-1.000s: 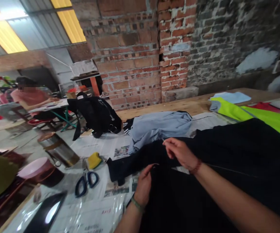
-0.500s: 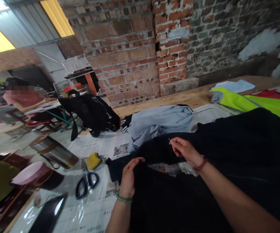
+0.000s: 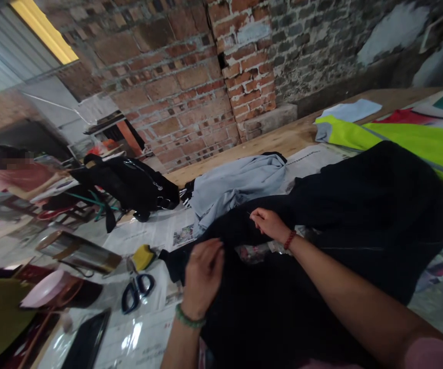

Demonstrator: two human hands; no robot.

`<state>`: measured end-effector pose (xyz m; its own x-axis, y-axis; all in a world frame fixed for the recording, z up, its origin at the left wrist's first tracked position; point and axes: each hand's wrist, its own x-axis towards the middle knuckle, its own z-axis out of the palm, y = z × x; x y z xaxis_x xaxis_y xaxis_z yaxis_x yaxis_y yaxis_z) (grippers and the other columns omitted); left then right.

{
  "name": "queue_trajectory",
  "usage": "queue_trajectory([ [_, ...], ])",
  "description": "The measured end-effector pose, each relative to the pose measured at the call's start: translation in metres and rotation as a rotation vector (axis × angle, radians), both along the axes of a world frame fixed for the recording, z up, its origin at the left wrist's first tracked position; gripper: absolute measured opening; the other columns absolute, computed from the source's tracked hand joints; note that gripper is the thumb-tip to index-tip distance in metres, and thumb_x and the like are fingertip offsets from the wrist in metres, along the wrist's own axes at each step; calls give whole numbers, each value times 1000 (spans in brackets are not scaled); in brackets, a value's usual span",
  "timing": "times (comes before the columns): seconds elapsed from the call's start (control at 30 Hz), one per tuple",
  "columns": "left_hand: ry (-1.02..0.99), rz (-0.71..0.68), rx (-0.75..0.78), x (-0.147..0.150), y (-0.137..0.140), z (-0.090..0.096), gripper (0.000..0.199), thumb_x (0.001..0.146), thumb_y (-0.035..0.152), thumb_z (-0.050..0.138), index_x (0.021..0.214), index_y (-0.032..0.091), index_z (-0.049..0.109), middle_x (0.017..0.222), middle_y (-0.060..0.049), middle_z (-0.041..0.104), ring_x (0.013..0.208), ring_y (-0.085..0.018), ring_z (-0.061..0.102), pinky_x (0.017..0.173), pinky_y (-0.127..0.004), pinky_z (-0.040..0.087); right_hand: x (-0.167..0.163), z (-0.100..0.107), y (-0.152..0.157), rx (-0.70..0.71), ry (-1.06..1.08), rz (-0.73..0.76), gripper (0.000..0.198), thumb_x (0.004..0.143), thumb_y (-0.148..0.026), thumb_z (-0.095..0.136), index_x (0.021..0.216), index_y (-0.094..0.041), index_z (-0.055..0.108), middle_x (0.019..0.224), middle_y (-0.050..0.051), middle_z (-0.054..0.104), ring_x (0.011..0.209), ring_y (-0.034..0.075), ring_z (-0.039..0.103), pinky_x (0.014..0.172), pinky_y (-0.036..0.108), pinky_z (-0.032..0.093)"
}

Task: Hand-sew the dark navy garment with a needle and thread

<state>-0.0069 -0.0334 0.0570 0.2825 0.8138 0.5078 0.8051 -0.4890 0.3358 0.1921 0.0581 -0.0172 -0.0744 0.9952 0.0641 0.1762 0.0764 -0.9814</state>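
Note:
A large dark navy garment (image 3: pixel 360 218) is spread over the table in front of me, with black cloth (image 3: pixel 271 307) nearest my body. My left hand (image 3: pixel 203 274), a green bead bracelet at its wrist, has its fingers bent and closed on the edge of the dark garment. To its right and a little higher, my right hand (image 3: pixel 269 224) pinches a thin needle (image 3: pixel 249 213) between thumb and forefinger, just above the cloth. Any thread is too fine to make out. Scissors with dark blue handles (image 3: pixel 144 287) lie left of my left hand, beside a yellow sponge (image 3: pixel 142 257).
Grey-blue cloth (image 3: pixel 237 179) and a black bag (image 3: pixel 133 187) lie behind the garment. At left are a steel flask (image 3: pixel 79 253), a pink-rimmed cup (image 3: pixel 67 289) and a phone (image 3: pixel 85 341). A yellow-green garment (image 3: pixel 406 136) lies far right. A person (image 3: pixel 25 174) sits in the background.
My view has swung to the right, so things sit further left. My left hand has turned, its fingers curling more over the cloth. My right hand still pinches the needle.

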Motion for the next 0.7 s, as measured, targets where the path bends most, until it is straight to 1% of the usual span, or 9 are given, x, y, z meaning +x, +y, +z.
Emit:
queue_trajectory([
  [0.1,143,-238,-249,34,0,-6,22,70,24,59,91,21,63,97,-5,63,91,-19,55,82,-35,42,1,-1,0,29,-33,-12,17,75,-28,42,73,-17,55,50,-5,48,37,6,44,39,17,33],
  [0.13,195,-273,-327,42,1,-12,26,66,25,63,92,22,63,96,-5,64,90,-21,56,82,-36,42,1,-1,0,35,-34,-21,17,75,-28,42,73,-17,56,50,-5,48,37,6,44,39,17,33],
  [0.2,201,-308,-444,51,5,-27,20,65,17,61,84,22,65,85,-3,66,85,-20,58,83,-36,41,2,-4,1,31,-12,-42,17,75,-28,43,71,-17,55,49,-5,48,37,6,43,39,17,33],
  [0.27,61,-299,-542,51,9,-41,25,67,5,52,81,20,66,79,-2,67,79,-16,60,80,-30,42,3,-5,3,17,47,-64,17,74,-29,43,71,-17,54,49,-6,47,35,5,42,38,17,32],
  [0.37,-212,-241,-654,44,15,-50,26,65,6,50,82,19,67,83,-1,68,79,-15,60,75,-26,44,6,6,8,1,201,-91,16,73,-31,45,71,-17,52,49,-7,46,34,5,40,35,16,29],
  [0.47,-370,-151,-686,34,23,-38,15,66,17,56,75,18,68,75,-1,67,73,-16,59,68,-24,44,10,43,16,79,311,-105,16,72,-31,47,70,-16,51,48,-7,45,34,4,39,34,16,28],
  [0.57,-480,56,-550,23,33,-16,15,65,29,60,68,17,67,66,0,64,65,-15,56,62,-23,42,10,99,20,274,333,-104,16,73,-31,49,70,-16,51,48,-7,45,36,4,39,35,15,29],
  [0.63,-533,86,-548,15,38,-6,18,64,33,61,68,16,67,65,0,63,63,-14,54,58,-23,40,4,132,13,381,352,-87,15,74,-31,49,74,-16,51,50,-7,45,37,4,40,37,15,31],
  [0.7,-598,74,-630,8,40,-4,20,64,35,61,68,16,67,61,1,61,57,-12,51,52,-22,36,-7,147,-3,417,329,4,15,76,-30,48,77,-16,52,51,-7,46,39,4,41,39,15,32],
])
